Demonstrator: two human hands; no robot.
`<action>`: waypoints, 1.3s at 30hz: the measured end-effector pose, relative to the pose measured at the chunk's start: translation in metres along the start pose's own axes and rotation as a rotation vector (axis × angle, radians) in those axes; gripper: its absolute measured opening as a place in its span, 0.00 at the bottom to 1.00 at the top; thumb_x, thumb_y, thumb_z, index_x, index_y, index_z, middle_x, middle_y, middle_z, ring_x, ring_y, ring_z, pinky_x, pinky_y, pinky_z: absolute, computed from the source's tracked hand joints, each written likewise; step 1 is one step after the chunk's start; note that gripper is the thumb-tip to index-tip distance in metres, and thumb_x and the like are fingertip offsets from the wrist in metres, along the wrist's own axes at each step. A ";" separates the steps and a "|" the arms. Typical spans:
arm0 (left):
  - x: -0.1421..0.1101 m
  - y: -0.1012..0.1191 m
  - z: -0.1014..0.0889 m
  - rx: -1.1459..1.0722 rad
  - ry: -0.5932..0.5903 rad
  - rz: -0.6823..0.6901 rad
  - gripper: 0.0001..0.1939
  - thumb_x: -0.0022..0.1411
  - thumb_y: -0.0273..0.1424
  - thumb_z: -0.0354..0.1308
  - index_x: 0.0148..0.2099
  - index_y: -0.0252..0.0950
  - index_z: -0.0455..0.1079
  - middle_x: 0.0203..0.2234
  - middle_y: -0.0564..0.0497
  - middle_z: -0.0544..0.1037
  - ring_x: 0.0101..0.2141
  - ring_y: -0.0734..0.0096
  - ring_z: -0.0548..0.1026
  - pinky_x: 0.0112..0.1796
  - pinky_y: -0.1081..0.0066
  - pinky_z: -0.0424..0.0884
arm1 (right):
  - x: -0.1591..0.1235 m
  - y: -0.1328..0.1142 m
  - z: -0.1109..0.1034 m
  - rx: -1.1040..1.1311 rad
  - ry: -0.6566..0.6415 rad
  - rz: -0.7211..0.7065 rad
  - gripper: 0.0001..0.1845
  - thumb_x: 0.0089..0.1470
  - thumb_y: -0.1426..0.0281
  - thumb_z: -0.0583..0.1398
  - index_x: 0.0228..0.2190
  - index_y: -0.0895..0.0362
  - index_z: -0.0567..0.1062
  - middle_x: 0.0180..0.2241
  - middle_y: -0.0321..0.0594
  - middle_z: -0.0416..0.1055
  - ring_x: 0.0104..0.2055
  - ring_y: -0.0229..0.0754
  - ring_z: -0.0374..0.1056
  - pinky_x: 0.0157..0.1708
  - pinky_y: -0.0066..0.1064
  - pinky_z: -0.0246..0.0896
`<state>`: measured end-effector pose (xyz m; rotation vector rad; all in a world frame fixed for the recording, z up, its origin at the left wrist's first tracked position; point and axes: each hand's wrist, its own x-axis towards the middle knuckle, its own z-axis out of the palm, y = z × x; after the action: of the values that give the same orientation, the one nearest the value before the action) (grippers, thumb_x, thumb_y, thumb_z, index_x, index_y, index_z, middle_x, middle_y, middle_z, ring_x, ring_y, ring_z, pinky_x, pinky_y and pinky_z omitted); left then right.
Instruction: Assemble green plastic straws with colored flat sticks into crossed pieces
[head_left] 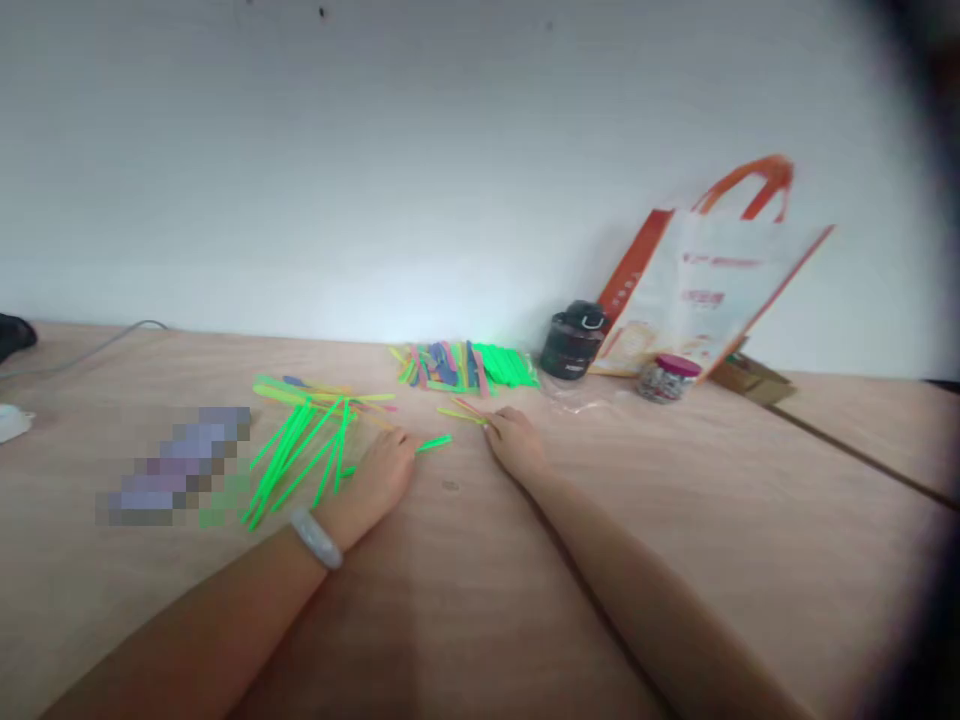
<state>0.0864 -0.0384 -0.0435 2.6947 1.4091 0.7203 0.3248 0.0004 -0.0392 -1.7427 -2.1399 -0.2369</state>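
My left hand [386,468], with a pale bracelet [316,539] at the wrist, is closed over a thin bright green stick [433,443] that shows on both sides of it. To the right, my right hand [516,445] pinches the near ends of a yellow stick [459,414] and a pinkish one lying close together. Loose green straw-like sticks [285,465] lie crossed on the table left of my left hand. Behind them rests a loose bunch of yellow, pink, blue and green sticks [322,393]. Blur hides the fingertips' exact grip.
Against the wall lies a multicoloured pack of strips [465,367]. Right of it stand a black lidded container [574,342], a jar with a dark red lid [667,379], a white and orange bag [697,280] and a cardboard box [750,380]. A pixelated object [180,465] lies left.
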 end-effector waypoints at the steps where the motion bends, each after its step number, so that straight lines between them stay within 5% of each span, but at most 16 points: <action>1: -0.001 0.001 0.000 0.006 0.009 -0.005 0.14 0.60 0.20 0.45 0.45 0.32 0.68 0.38 0.45 0.71 0.42 0.66 0.68 0.46 0.64 0.65 | 0.000 0.000 0.000 0.000 0.007 0.003 0.15 0.56 0.72 0.51 0.40 0.59 0.75 0.39 0.47 0.70 0.43 0.43 0.62 0.44 0.30 0.54; 11: -0.003 -0.004 0.004 -0.056 0.008 0.044 0.15 0.60 0.18 0.44 0.45 0.34 0.67 0.38 0.47 0.71 0.42 0.68 0.69 0.45 0.66 0.66 | -0.005 0.000 -0.001 0.007 0.032 -0.006 0.14 0.56 0.70 0.51 0.40 0.58 0.74 0.39 0.47 0.69 0.42 0.43 0.62 0.44 0.31 0.54; 15: -0.001 0.000 -0.010 0.026 0.029 0.030 0.12 0.61 0.22 0.45 0.43 0.35 0.67 0.38 0.47 0.71 0.42 0.66 0.69 0.45 0.64 0.66 | -0.006 -0.001 -0.003 0.010 0.054 -0.019 0.15 0.56 0.70 0.51 0.40 0.59 0.74 0.39 0.47 0.69 0.43 0.43 0.62 0.44 0.31 0.54; 21: -0.001 -0.025 -0.051 0.372 0.217 -0.282 0.10 0.63 0.27 0.45 0.45 0.34 0.65 0.39 0.43 0.70 0.41 0.59 0.69 0.40 0.63 0.66 | -0.007 -0.004 -0.004 0.010 0.045 -0.003 0.14 0.56 0.69 0.51 0.38 0.58 0.75 0.39 0.47 0.69 0.43 0.43 0.62 0.44 0.32 0.55; 27: -0.006 -0.058 -0.061 0.427 0.096 -0.499 0.12 0.63 0.26 0.44 0.44 0.29 0.65 0.36 0.40 0.72 0.38 0.57 0.72 0.37 0.63 0.67 | -0.007 -0.006 -0.004 0.066 0.075 -0.016 0.14 0.55 0.70 0.51 0.37 0.59 0.75 0.39 0.47 0.70 0.42 0.43 0.63 0.44 0.32 0.56; 34: -0.001 -0.023 -0.054 0.187 0.250 -0.245 0.13 0.62 0.25 0.46 0.48 0.35 0.64 0.40 0.45 0.71 0.43 0.63 0.70 0.43 0.65 0.66 | -0.014 -0.030 -0.010 0.539 0.189 -0.056 0.16 0.57 0.65 0.50 0.36 0.57 0.75 0.35 0.43 0.71 0.39 0.42 0.65 0.41 0.33 0.59; 39: -0.007 0.020 -0.032 0.058 0.183 0.020 0.10 0.63 0.25 0.45 0.45 0.36 0.64 0.37 0.48 0.71 0.40 0.65 0.69 0.41 0.65 0.67 | -0.029 -0.068 -0.015 1.024 -0.060 0.074 0.21 0.55 0.56 0.49 0.27 0.58 0.72 0.22 0.36 0.66 0.25 0.37 0.62 0.25 0.28 0.57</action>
<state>0.0858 -0.0617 -0.0130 2.7517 1.4631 0.9640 0.2666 -0.0463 -0.0294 -1.1828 -1.6989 0.8003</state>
